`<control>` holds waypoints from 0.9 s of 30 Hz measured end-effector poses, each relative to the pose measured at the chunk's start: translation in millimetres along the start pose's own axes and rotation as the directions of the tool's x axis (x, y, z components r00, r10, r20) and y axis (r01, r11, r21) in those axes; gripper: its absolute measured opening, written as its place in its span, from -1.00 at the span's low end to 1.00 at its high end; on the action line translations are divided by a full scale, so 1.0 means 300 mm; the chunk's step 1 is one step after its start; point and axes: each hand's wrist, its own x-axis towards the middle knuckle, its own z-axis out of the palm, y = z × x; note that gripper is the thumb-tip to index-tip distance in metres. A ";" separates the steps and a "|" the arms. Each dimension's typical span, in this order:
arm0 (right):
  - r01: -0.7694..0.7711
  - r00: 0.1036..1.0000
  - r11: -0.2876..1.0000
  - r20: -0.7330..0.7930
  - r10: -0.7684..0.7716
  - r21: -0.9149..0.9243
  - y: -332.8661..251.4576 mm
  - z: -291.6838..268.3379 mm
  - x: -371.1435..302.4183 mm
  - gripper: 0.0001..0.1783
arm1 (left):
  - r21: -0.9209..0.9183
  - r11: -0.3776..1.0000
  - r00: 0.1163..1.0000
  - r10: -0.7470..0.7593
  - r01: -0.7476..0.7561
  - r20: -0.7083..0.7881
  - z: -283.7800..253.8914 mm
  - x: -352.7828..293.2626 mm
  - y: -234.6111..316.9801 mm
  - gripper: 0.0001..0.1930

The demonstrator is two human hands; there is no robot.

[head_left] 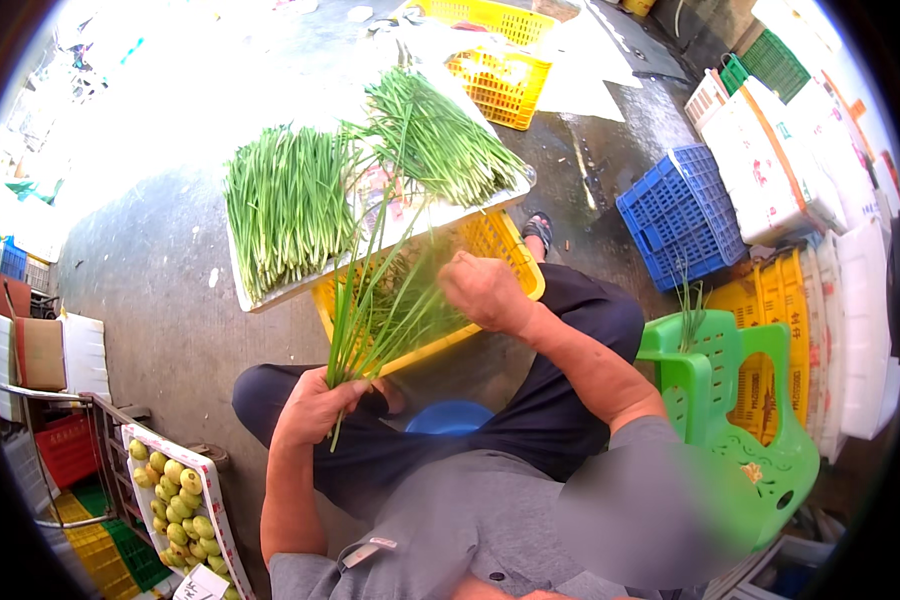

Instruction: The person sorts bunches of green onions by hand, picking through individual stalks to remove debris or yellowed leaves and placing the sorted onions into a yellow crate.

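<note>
Two broad sheaves of long green stalks lie in order on a white tray (440, 214): the left sheaf (285, 210) with its pale ends toward the seated person, the right sheaf (435, 135) slanting, pale ends toward the tray's right edge. That much looks done, to my eye. Unfinished: a loose bunch (345, 330) in the person's left hand (315, 405), fingers closed round the stalks low down, over the left thigh; leaves fan up and out in front of the tray, a few stalk ends poking out below the fist. Right hand (485, 290) raised over the near yellow crate (428, 352), fingers curled in tight beside the leaf tips; whether it pinches a stalk, cannot tell. More greens (410, 285) lie tangled down in that crate, partly hidden by the bunch and blurred; kind and amount unclear, so what is left can't be counted. I'd judge the work well along but not over, with the held bunch not yet laid down. Noted besides: a few thin stalks (691, 315) at the green chair (710, 380) to the person's right, apart from the sheaves; blue basin (450, 417) between the legs, contents not visible.
</note>
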 end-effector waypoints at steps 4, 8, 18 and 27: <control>-0.217 0.960 0.967 -0.153 0.236 0.131 0.044 0.086 -0.040 -0.84 | 0.042 0.999 1.000 0.012 -0.011 -0.005 0.002 0.023 -0.002 -0.88; -0.632 0.637 0.316 0.242 0.732 0.707 0.094 0.085 -0.043 -0.68 | -0.140 0.990 0.999 0.015 -0.020 -0.042 -0.030 0.049 -0.017 -0.87; -0.340 0.841 0.932 0.402 0.362 -0.129 0.129 0.131 -0.059 -0.72 | -0.740 0.600 0.919 0.391 -0.304 -0.061 -0.113 0.239 0.103 -0.77; -0.459 0.863 0.882 0.181 0.472 -0.108 0.152 0.089 0.350 -0.69 | -0.826 0.489 0.932 0.343 -0.279 -0.112 -0.144 0.334 0.100 -0.82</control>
